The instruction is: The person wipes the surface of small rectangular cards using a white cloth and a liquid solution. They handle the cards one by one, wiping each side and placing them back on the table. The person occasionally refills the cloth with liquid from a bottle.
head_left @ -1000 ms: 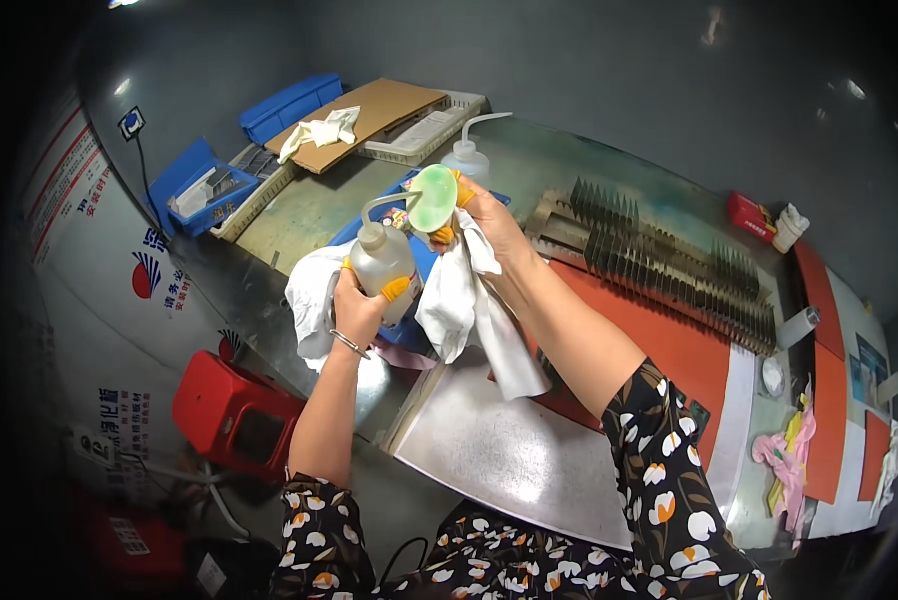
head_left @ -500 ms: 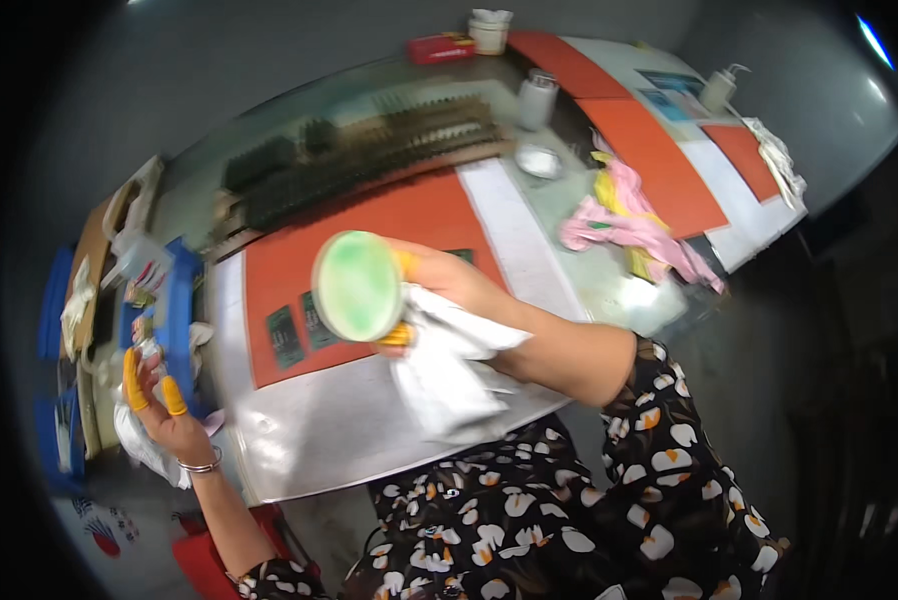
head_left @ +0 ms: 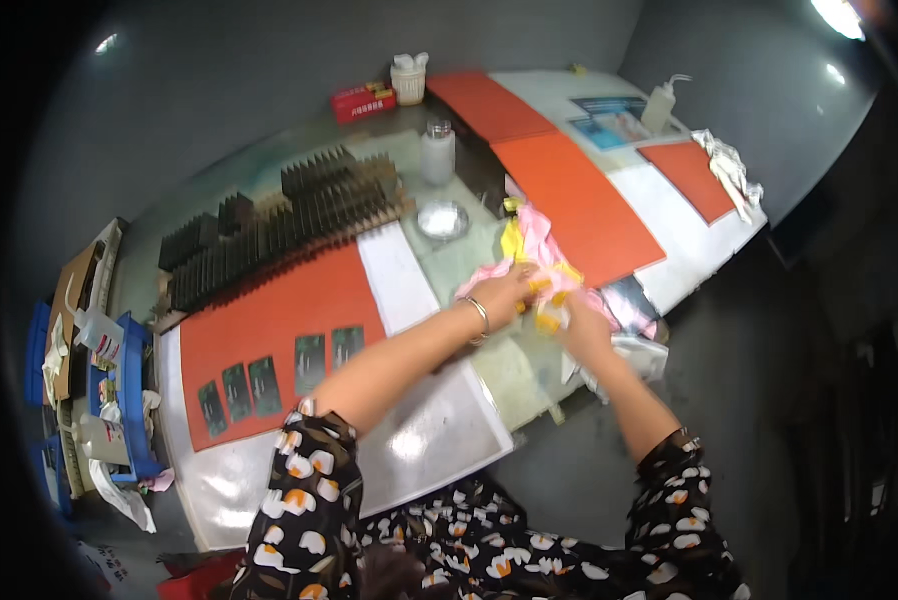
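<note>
Both my hands meet over a crumpled pink and yellow cloth [head_left: 536,235] to the right of the work area. My left hand [head_left: 504,295], with a bracelet at its wrist and yellow finger cots, reaches across and closes on the cloth's near part. Beside it, my right hand [head_left: 587,325] has its cot-covered fingers curled at the same cloth; motion blurs them, and a pale yellowish bit between them is too smeared to name. The round green disc is not visible now. Several small dark green cards [head_left: 264,385] lie in a row on the orange mat [head_left: 269,300].
Racks of upright dark cards [head_left: 289,220] stand behind the mat. A round metal dish [head_left: 442,220] and a pump bottle [head_left: 438,153] are beyond my hands. Blue bins [head_left: 147,400] with squeeze bottles line the left. A white crumpled piece [head_left: 639,360] hangs at the table's edge.
My right hand has moved right, and the green disc and white cloth it held are out of its grasp. My left hand has swung from the blue bins across to the pink and yellow cloth.
</note>
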A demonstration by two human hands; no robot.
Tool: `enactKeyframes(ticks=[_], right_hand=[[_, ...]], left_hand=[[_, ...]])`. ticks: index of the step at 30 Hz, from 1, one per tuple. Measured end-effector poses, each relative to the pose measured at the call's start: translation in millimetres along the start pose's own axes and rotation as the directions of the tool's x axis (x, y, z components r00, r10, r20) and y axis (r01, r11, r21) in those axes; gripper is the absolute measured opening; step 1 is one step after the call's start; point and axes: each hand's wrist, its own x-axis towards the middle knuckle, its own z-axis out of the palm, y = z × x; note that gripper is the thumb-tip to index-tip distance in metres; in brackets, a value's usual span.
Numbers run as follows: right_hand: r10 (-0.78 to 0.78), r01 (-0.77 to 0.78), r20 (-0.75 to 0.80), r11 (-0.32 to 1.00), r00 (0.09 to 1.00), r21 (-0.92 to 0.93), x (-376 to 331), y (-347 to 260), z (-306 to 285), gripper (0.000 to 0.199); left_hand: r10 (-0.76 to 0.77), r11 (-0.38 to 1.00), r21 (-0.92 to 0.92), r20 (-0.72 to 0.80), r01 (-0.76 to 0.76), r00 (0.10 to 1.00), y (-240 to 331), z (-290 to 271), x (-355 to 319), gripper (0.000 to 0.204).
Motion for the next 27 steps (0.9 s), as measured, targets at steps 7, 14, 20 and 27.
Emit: enactKeyframes(ticks=[7,14,20,27], right_hand=[[-0.048,0.053,0.065,0.996,0.997,-0.078,7.5,5.2,8.0,0.033],[-0.084,0.125,0.276,0.983,0.958,-0.134,-26.1,-9.5,-5.0,0.029],[0.048,0.008,0.299,0.983,0.953,-0.183,-16.7,-21.8,-12.4,0.031],[-0.264,0.163,0.295,0.931,0.918,0.327,-16.4,-139.4,-27.1,0.029]], left_hand=[[-0.021,0.991,-0.134,0.057,0.029,0.998,-6.6,19.0,28.0,0.025],[-0.159,0.986,-0.042,0.033,0.161,0.987,8.3,19.9,31.8,0.024],[-0.112,0.986,0.103,-0.192,0.134,0.975,33.9,0.2,-22.7,0.043],[-0.273,0.961,0.042,-0.042,0.275,0.961,65.0,-110.9,-251.4,0.039]])
